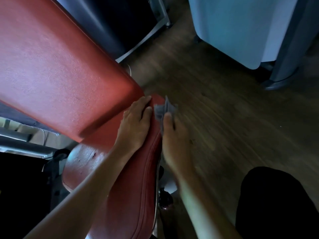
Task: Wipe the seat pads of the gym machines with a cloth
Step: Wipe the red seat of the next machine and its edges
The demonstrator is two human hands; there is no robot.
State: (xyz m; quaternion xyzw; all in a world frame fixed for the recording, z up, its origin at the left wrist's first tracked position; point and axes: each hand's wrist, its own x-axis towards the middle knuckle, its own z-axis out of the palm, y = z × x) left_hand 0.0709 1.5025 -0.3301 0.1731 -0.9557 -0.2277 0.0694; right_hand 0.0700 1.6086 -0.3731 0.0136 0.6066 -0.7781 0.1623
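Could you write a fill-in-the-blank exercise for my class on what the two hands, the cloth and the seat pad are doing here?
1. The grey cloth is held in the ____ hand.
2. The left hand lies flat on the ____ seat pad.
3. The right hand holds the cloth at the pad's edge, above the ____ floor.

Missing words: right; red; wooden

Dim, cool-toned view. Soft sheen on the red pad (57, 66) from 11 o'clock; deep shadow at 8 o'clock. Motion blur streaks the floor (215, 109) and right hand (174, 138); wide-angle bending at edges.
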